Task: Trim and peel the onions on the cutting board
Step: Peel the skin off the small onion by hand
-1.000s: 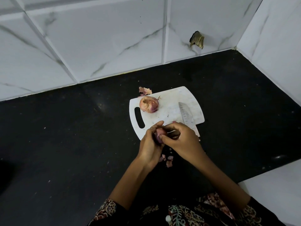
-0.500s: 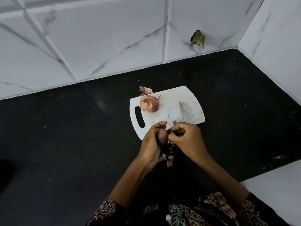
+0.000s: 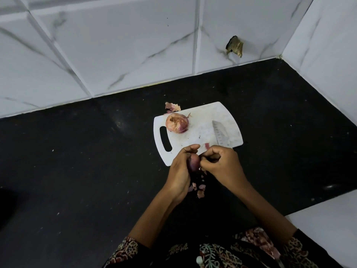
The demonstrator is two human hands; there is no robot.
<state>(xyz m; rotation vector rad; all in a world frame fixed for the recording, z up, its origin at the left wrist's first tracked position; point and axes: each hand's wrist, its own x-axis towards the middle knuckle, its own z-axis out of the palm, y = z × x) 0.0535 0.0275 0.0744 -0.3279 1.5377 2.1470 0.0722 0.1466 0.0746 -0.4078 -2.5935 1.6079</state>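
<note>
Onions number two: one unpeeled onion (image 3: 177,123) lies on the white cutting board (image 3: 204,130) near its handle slot, a little above the centre of the frame, and one small onion (image 3: 194,162) is held up just below the board's near edge, at the centre. One knife (image 3: 220,135) rests on the right part of the board, blade pointing toward the top of the frame, its handle hidden behind the right hand (image 3: 224,165). The left hand (image 3: 180,171) wraps its grip around the small onion, fingers curled closed over it with the thumb on top. The right hand sits just beside it, fingertips pinched together against the onion's right side; what they pinch is too small to tell. A scrap of peel (image 3: 172,107) lies on the black tabletop (image 3: 77,161) at the board's far left corner, a small pink sliver (image 3: 207,146) lies on the board near the knuckles, and several loose peel pieces (image 3: 199,188) lie on the tabletop below the hands.
</note>
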